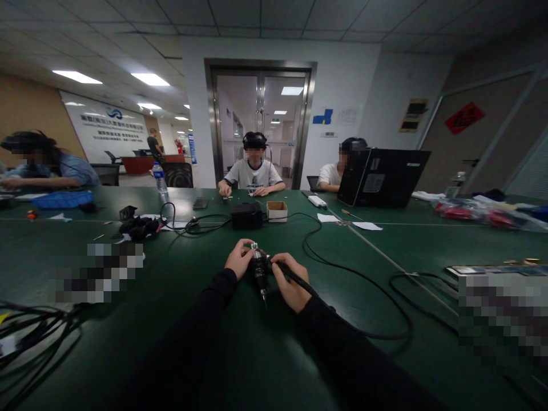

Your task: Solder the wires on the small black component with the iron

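Note:
My left hand (240, 258) is closed, thumb and fingers pinching a small green-and-white piece (254, 246), perhaps a bit of circuit board. Just below it, a black tool (259, 269) with a silver collar and a thin pointed metal tip extends toward me, beside my left fingertips. In my right hand (292, 279) is a black corded pen-like tool (295, 276), its front end close to the black tool's upper part. Whether the two touch is too small to tell. A thick black cable (385, 334) trails from under my right forearm.
A black box (247, 216) and a small open carton (277, 211) stand ahead. Left are bundled cables (38, 331) and a blue tray (62, 200). A large black case (385, 177) stands at the back right. Other people sit around the green table (180, 337).

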`<action>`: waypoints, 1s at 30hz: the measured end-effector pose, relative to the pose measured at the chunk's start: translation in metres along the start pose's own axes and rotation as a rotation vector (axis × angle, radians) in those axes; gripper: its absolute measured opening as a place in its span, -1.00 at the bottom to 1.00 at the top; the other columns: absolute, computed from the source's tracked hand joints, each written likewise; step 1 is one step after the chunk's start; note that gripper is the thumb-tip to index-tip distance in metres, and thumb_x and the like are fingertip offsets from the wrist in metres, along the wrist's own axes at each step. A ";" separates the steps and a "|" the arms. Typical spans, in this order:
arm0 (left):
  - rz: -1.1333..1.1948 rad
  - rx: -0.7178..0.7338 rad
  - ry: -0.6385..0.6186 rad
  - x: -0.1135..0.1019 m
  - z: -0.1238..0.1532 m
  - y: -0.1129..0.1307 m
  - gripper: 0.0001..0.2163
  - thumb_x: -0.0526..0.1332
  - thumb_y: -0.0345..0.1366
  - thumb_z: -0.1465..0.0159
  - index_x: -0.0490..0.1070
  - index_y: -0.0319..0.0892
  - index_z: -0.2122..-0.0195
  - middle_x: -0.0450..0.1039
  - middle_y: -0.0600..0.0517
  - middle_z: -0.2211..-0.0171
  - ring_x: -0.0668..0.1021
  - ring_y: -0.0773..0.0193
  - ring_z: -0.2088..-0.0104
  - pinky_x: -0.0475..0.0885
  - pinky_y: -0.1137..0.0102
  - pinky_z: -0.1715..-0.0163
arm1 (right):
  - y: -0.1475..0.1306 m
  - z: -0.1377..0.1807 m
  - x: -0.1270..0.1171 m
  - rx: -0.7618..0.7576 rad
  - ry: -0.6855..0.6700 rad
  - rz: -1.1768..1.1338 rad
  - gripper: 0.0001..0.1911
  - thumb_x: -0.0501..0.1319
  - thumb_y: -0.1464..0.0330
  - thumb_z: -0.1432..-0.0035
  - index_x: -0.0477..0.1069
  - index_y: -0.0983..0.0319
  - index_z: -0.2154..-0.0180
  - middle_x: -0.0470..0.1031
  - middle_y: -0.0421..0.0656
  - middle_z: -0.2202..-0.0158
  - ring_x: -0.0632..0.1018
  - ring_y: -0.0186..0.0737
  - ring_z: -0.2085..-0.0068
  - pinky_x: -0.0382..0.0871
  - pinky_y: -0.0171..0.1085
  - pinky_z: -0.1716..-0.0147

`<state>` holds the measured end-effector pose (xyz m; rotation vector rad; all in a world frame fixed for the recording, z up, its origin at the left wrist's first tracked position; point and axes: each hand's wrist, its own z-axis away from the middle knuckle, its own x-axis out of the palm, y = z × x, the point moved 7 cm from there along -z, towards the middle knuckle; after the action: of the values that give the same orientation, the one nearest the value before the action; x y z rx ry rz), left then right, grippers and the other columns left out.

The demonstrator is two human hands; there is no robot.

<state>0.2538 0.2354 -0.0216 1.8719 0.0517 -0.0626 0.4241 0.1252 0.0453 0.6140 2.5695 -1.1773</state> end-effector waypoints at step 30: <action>-0.326 -0.076 0.038 -0.003 0.004 0.004 -0.78 0.15 -0.17 -0.18 0.39 -0.11 0.18 0.55 0.06 0.41 0.54 0.22 0.34 0.36 0.35 0.23 | 0.004 0.000 -0.002 0.034 0.013 -0.014 -0.87 0.11 0.32 -0.20 0.41 0.16 0.28 0.53 -0.22 0.37 0.52 -0.26 0.35 0.38 -0.33 0.29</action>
<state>0.2507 0.2302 -0.0190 1.7733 0.3802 -0.2466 0.4277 0.1272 0.0434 0.6145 2.5733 -1.2279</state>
